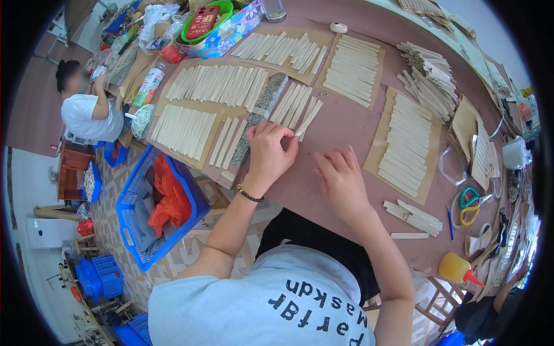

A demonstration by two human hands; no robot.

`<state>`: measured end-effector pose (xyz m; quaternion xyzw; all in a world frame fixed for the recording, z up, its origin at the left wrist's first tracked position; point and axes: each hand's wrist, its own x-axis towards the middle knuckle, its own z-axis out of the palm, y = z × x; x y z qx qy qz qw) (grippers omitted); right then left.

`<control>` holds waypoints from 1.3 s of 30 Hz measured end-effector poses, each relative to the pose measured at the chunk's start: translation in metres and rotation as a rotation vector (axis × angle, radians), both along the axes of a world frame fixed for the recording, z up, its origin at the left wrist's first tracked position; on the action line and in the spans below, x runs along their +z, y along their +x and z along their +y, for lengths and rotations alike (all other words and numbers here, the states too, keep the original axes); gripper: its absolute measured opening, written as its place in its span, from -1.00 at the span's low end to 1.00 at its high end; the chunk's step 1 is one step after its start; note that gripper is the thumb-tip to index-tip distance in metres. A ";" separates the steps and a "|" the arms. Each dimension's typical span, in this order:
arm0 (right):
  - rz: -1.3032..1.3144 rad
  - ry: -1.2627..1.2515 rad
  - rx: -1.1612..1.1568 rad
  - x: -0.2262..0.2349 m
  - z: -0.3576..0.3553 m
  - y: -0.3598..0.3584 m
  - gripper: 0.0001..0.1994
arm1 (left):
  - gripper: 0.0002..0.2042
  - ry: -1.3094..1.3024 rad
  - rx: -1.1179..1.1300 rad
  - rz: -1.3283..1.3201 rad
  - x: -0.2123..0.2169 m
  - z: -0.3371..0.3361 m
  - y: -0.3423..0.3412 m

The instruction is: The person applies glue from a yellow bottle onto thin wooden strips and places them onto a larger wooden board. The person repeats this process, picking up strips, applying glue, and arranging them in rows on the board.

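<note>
My left hand [270, 151] pinches the lower end of a pale flat strip [311, 116] between thumb and fingertips. That strip lies slanted at the right end of a short row of similar strips [289, 104], beside a speckled grey stone bar [270, 95]. To the right, over bare tabletop, my right hand [345, 183] is held with its fingers bent and slightly apart, and nothing shows in it. Brown sheets carrying rows of strips surround the hands: one sheet [424, 193] lies to the right, and another row [216, 83] sits to the left.
At the right are loose strips [412, 216], scissors [470, 206], a blue pen [450, 224] and a yellow glue bottle [453, 267]. A strip pile [430, 78] lies at the far right. A blue basket [135, 222] stands left below the table; another person [86, 112] sits far left.
</note>
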<state>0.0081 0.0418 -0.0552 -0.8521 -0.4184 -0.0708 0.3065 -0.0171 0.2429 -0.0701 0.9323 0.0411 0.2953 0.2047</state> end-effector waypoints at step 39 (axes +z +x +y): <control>-0.110 -0.078 -0.065 -0.023 0.024 -0.001 -0.72 | -0.91 0.062 -0.036 -0.006 0.006 -0.020 0.000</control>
